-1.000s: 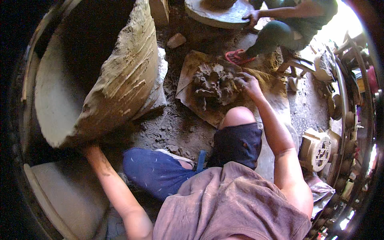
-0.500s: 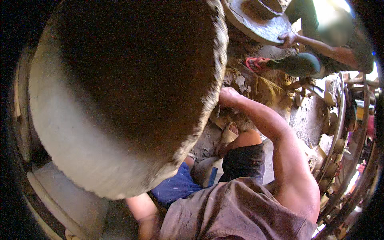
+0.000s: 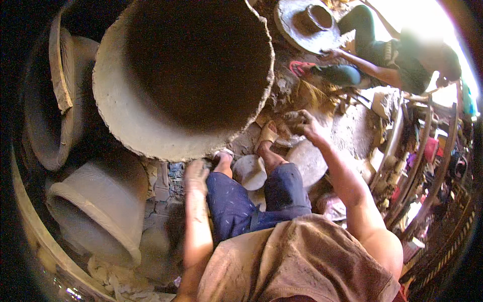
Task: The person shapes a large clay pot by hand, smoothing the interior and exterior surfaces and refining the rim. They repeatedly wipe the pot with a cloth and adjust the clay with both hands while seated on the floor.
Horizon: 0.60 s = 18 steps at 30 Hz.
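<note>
A very large clay pot [image 3: 118,121] with a ragged rim fills the upper left middle, its wide dark mouth turned toward me. My left hand [image 3: 196,175] is just below the rim's near edge, clay-smeared and slightly blurred, its fingers loosely extended with no object seen in them. Whether it touches the rim is unclear. Off the pot's right side, my right hand [image 3: 302,123] hangs apart from the rim, with dusty, bent fingers spread and nothing between them. Past it lies bare, clay-littered ground.
Large clay vessels [image 3: 95,216] lie at left. Between my feet stands a pale round block [image 3: 250,172]; a rounded grey object [image 3: 307,163] is beside my right knee. At upper right, another person's hand [image 3: 332,53] touches a round slab [image 3: 292,27] bearing a small pot [image 3: 320,18]. Curved rails [image 3: 422,146] line the right.
The big pot now appears smaller and farther from me. My right hand has come off its rim and moved right. My left hand, hidden before behind the pot, now shows below the rim.
</note>
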### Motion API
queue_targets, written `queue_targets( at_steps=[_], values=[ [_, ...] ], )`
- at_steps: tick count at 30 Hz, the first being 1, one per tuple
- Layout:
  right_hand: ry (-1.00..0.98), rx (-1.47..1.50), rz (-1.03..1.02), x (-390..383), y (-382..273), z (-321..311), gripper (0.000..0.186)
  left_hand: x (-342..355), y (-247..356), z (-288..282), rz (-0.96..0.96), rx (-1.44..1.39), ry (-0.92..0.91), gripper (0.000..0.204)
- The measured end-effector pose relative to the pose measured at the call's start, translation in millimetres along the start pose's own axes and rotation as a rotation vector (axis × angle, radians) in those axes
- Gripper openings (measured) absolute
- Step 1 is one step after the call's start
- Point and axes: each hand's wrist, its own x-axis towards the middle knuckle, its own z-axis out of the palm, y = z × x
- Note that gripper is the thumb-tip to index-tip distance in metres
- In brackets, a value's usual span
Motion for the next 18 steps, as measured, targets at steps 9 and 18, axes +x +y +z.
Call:
queue_targets(
  at_steps=[9,18],
  values=[
    [-0.137,0.476,0.051,-115,-47,110,0.025,-71,36,163,-0.120,-0.088,-0.489,0.025],
    [0.276,0.528,-0.103,-65,-59,83,0.015,-56,24,244,-0.216,-0.313,-0.239,0.019]
  ],
)
